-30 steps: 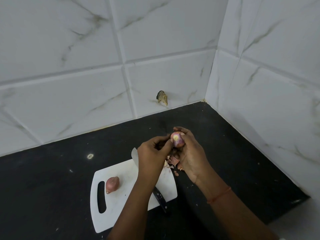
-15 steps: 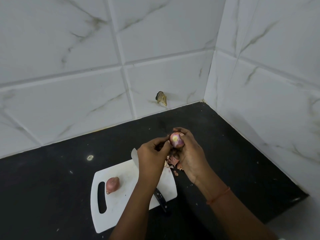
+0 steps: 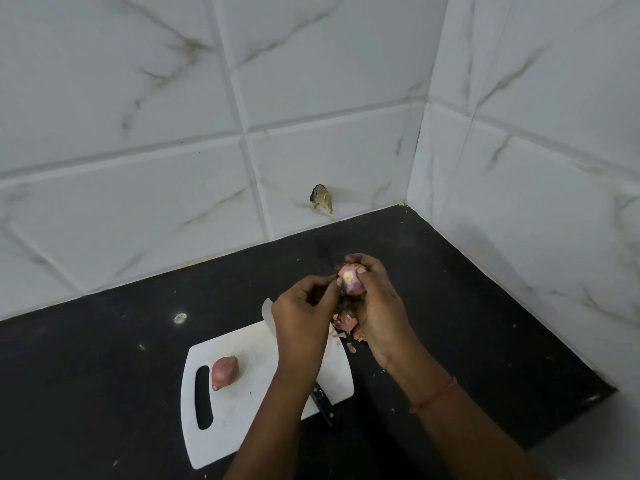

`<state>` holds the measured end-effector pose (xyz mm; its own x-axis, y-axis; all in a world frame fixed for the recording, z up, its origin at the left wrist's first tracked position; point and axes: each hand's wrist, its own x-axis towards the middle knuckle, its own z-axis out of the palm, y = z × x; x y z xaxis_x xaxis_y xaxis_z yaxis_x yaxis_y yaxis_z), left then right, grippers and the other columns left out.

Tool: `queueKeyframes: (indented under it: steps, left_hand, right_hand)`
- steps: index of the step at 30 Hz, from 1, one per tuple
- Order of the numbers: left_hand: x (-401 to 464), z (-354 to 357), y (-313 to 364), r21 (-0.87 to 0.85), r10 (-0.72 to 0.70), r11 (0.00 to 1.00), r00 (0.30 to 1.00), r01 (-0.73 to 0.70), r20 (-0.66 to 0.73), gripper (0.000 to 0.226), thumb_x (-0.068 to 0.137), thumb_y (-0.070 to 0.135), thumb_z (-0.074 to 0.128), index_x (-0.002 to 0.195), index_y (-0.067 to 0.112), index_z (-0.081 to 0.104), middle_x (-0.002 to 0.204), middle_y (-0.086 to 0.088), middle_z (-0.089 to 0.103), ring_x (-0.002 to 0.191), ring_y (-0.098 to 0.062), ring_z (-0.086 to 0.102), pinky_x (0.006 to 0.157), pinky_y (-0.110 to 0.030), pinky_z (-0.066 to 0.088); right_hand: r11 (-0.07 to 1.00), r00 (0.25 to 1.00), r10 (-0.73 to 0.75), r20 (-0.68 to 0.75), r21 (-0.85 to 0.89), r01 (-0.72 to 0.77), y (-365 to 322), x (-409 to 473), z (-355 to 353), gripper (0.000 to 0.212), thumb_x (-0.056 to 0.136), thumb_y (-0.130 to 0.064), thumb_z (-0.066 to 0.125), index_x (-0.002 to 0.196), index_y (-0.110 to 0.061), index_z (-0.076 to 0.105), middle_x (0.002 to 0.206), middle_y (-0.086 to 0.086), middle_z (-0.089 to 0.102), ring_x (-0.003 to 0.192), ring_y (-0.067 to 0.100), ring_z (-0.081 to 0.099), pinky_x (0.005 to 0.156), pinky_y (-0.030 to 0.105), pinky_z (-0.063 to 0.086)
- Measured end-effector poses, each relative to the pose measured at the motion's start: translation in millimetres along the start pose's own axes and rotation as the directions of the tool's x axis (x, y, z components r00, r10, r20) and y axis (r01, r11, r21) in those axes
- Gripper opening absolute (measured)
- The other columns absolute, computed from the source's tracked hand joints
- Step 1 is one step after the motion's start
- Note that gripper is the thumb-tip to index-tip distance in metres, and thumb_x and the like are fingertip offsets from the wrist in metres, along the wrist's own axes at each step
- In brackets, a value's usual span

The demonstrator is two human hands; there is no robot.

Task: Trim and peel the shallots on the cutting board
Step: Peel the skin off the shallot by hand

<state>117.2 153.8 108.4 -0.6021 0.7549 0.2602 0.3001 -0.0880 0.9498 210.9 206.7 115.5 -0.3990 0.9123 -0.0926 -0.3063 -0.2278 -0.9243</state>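
My right hand (image 3: pixel 379 306) holds a pink shallot (image 3: pixel 351 280) up above the far right corner of the white cutting board (image 3: pixel 242 410), its pale cut end facing me. My left hand (image 3: pixel 301 317) pinches at the shallot's left side with thumb and fingertips. A second, unpeeled shallot (image 3: pixel 224 372) lies on the board beside the handle slot. A knife lies across the board under my left forearm: its blade tip (image 3: pixel 267 311) shows beyond the hand and its black handle (image 3: pixel 322 403) at the near edge. Loose pink skins (image 3: pixel 344 323) lie below my hands.
The board sits on a black counter (image 3: pixel 104 393) in a corner of white marble-patterned tile walls (image 3: pixel 311 81). A chipped spot (image 3: pixel 322 199) marks the back wall. Small peel scraps (image 3: pixel 351 348) lie on the counter right of the board.
Both hands stay at the same spot with the shallot; my left fingertips shift slightly against its side. The board, knife and second shallot have not moved.
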Motion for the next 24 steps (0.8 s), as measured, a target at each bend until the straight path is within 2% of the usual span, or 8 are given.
queueKeyframes:
  steps: [4,9,13,17,21,24]
  left_hand:
    - [-1.8,0.6,3.3,0.084,0.05,0.995,0.999,-0.048,-0.022,0.008,0.085,0.012,0.075,0.09,0.019,0.074,0.077,0.017,0.07,0.074,0.002,0.069,0.067,-0.01,0.053]
    - [2.8,1.3,2.9,0.216,0.028,0.976,1.0,-0.027,-0.001,0.011,0.085,0.018,0.075,0.088,0.025,0.066,0.077,0.015,0.067,0.074,-0.001,0.067,0.068,-0.014,0.055]
    - [9.5,-2.1,-5.8,0.205,0.017,0.979,0.999,-0.009,-0.035,0.008,0.086,0.018,0.073,0.085,0.021,0.066,0.074,0.011,0.068,0.069,-0.005,0.067,0.067,-0.029,0.06]
    - [12.6,-4.0,-9.7,0.134,-0.04,0.99,0.999,0.04,-0.005,0.007,0.086,0.018,0.072,0.083,0.02,0.067,0.071,0.006,0.069,0.066,-0.011,0.069,0.063,-0.038,0.06]
    - [12.0,-3.0,-8.3,0.131,-0.05,0.99,0.999,0.048,0.019,0.01,0.087,0.018,0.07,0.081,0.021,0.063,0.071,0.005,0.068,0.066,-0.012,0.068,0.061,-0.032,0.058]
    - [16.4,-4.8,-17.1,0.221,-0.06,0.974,0.998,0.052,0.03,0.009,0.089,0.022,0.069,0.083,0.023,0.063,0.074,0.008,0.067,0.069,-0.007,0.066,0.062,-0.022,0.054]
  right_hand:
    - [0.99,0.999,-0.044,-0.032,-0.135,0.039,-1.3,-2.7,3.4,0.026,0.101,-0.017,0.038,0.113,-0.028,0.058,0.118,0.01,0.058,0.105,0.029,0.062,0.089,0.045,0.055]
    - [0.979,0.996,-0.071,-0.053,-0.196,0.06,-1.2,-3.1,4.7,0.026,0.101,-0.014,0.038,0.115,-0.024,0.057,0.119,0.008,0.058,0.107,0.028,0.062,0.088,0.044,0.056]
    - [1.0,0.996,-0.018,-0.093,0.017,0.019,-4.3,-1.7,0.6,0.027,0.098,-0.011,0.039,0.111,-0.02,0.061,0.116,0.015,0.063,0.095,0.026,0.065,0.071,0.033,0.057]
    - [0.934,0.995,0.101,0.017,0.343,-0.1,-11.7,-1.9,-2.8,0.027,0.1,-0.021,0.038,0.11,-0.012,0.061,0.099,0.015,0.066,0.074,0.017,0.064,0.056,0.025,0.05]
    - [0.892,0.985,0.154,0.072,0.419,-0.17,-11.2,-2.0,-2.8,0.022,0.093,-0.025,0.047,0.106,-0.014,0.061,0.083,0.009,0.061,0.059,0.015,0.052,0.05,0.025,0.041]
    - [0.873,0.987,0.136,0.088,0.46,-0.162,-14.9,-1.6,-5.9,0.028,0.083,-0.019,0.055,0.11,-0.012,0.06,0.085,0.01,0.063,0.055,0.014,0.048,0.044,0.023,0.037]
